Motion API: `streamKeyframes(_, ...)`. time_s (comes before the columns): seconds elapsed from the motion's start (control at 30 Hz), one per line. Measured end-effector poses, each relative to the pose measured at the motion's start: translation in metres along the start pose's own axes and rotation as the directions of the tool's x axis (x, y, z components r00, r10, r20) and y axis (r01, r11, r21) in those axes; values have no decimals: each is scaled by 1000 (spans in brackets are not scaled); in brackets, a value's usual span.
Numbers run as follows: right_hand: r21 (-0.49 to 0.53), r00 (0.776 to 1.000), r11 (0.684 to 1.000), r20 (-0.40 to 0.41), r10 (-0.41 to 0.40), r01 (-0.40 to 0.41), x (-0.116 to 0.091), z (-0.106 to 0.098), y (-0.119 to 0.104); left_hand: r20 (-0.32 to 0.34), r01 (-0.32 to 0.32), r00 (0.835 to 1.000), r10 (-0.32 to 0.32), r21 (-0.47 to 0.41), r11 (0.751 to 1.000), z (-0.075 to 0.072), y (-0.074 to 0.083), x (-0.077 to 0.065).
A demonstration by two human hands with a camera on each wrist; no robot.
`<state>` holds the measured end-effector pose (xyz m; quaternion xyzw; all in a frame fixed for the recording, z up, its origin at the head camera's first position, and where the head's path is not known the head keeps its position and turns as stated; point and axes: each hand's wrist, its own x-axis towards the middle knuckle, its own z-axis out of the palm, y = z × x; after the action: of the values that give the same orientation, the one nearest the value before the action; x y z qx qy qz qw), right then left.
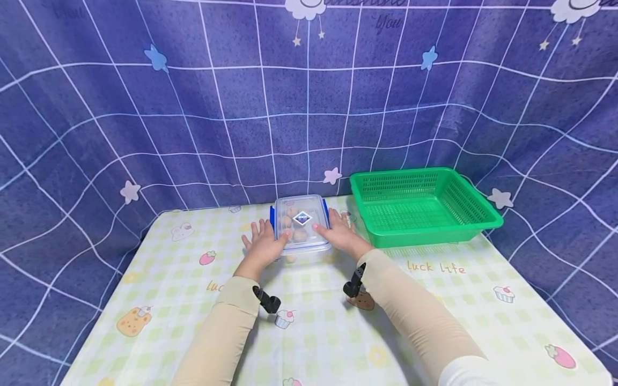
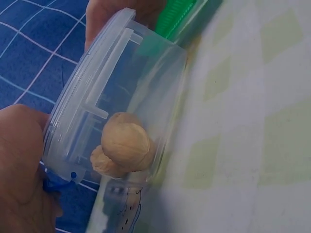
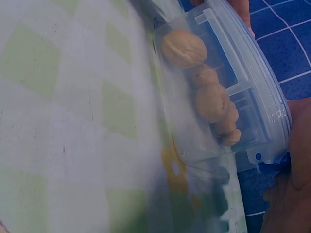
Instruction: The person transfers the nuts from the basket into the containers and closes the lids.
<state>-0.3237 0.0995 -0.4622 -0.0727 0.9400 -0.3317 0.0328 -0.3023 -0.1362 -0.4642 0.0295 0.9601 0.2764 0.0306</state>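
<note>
A clear plastic food container (image 1: 301, 244) stands on the table in the head view, its lid (image 1: 314, 212) on top with a diamond label. Blue side latches (image 1: 272, 217) show at its left and right. Several walnuts (image 2: 126, 145) lie inside, visible through the wall in both wrist views. My left hand (image 1: 263, 245) is at the left side, thumb on the lid's near left corner and fingers spread outward. On the opposite side my right hand (image 1: 340, 233) rests its thumb on the lid, with its fingers extended beside the right latch.
A green plastic basket (image 1: 427, 238) with slotted walls stands to the right of the container, close to my right hand. The table carries a checked cloth (image 1: 183, 289) with printed pictures. A blue grid-patterned curtain (image 1: 217, 123) hangs behind and along the sides.
</note>
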Motion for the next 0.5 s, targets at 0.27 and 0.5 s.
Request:
streamKeyframes(0.27,22,1000,1000,20,-5,5,2,0,0,7,-23,1000,23,-1,1000,0,9,1)
streamKeyframes(0.5,69,999,998,43,8,-10,2,1,0,12,-16,1000,17,-23,1000,4,10,5)
